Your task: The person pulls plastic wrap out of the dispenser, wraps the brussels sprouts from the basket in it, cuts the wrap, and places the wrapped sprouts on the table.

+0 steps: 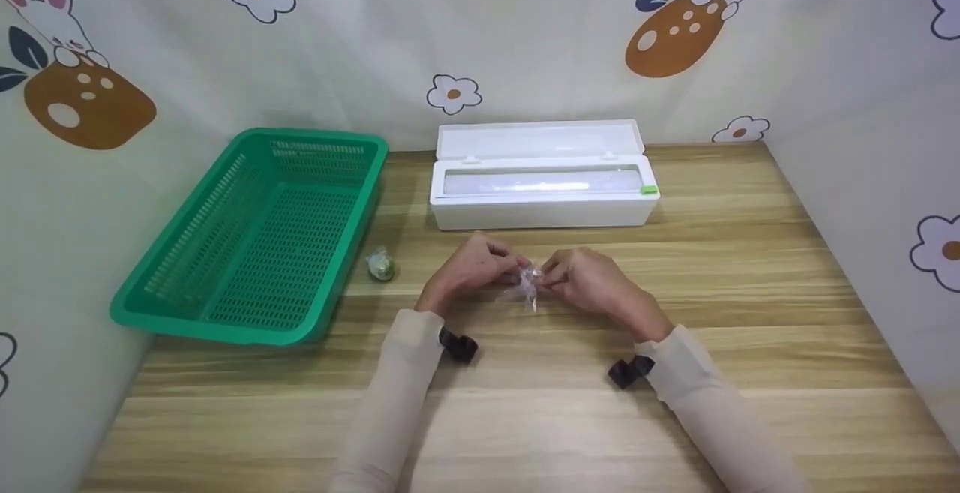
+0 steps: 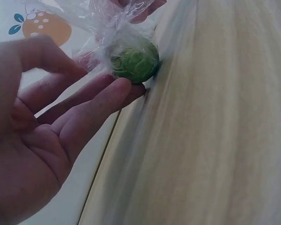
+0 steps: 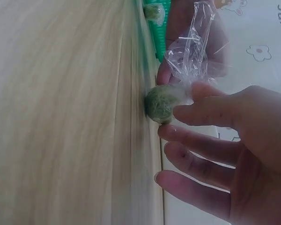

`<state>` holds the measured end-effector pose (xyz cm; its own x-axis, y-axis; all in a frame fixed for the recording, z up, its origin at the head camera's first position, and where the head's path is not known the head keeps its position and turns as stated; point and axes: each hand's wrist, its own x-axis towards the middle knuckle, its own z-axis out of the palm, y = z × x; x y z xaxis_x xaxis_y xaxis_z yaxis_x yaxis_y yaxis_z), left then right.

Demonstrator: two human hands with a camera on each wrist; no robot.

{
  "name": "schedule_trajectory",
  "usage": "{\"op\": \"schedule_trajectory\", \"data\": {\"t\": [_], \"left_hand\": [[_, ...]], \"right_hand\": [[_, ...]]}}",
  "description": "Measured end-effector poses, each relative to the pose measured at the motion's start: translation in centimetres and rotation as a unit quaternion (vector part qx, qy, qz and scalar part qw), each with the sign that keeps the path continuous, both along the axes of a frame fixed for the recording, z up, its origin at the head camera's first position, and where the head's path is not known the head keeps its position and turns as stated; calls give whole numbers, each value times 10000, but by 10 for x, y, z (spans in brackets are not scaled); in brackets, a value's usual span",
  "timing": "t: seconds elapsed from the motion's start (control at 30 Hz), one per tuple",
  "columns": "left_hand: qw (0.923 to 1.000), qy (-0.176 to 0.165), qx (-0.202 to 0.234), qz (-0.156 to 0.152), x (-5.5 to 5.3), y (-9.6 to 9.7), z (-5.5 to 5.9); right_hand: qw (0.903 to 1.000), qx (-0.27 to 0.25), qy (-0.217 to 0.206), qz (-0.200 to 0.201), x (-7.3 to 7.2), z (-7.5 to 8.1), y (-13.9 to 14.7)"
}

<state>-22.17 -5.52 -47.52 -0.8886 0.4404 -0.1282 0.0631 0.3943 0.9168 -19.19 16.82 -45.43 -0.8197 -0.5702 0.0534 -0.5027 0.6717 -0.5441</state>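
A green Brussels sprout (image 2: 136, 62) sits on the table inside clear plastic wrap (image 1: 527, 283), whose loose ends stick up and out. My left hand (image 1: 480, 262) pinches the wrap on the left side, with fingers beside the sprout. From the right, my right hand (image 1: 589, 279) pinches the wrap close to the sprout, its other fingers spread apart in the right wrist view. In the head view the film and fingers mostly hide the sprout. A second wrapped sprout (image 1: 381, 265) lies to the left of my left hand.
A green slatted basket (image 1: 319, 328) stands at the left, near the second sprout. Behind my hands is a white plastic wrap dispenser (image 1: 544, 215) with its lid raised and a green cutter tab (image 1: 649, 190). Patterned cloth (image 1: 540, 43) rises behind the wooden table (image 1: 750, 275).
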Motion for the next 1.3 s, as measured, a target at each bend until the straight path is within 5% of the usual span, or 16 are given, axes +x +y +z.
{"op": "schedule_trajectory", "data": {"t": [0.2,0.4,0.53,0.7,0.9,1.1,1.3], "left_hand": [[9988,163,-455,-124,2,4,5],[9969,373,-680,-164,3,12,8],[9964,317,-781,-103,4,13,9],[9964,265,-806,-6,4,15,7],[9964,354,-775,-18,5,16,5],[9951,486,-842,-156,4,16,6],[9959,308,-841,-161,1,14,6]], "right_hand": [[9978,-226,-595,-204,-4,-2,2],[9834,-852,-1462,-653,-7,-1,7],[9859,-742,-1181,-922,-5,4,6],[9957,178,-416,-803,2,5,-4],[9921,838,255,-899,11,-1,-18],[9924,594,587,-899,13,-3,-20],[9971,237,432,-576,9,0,-14]]}}
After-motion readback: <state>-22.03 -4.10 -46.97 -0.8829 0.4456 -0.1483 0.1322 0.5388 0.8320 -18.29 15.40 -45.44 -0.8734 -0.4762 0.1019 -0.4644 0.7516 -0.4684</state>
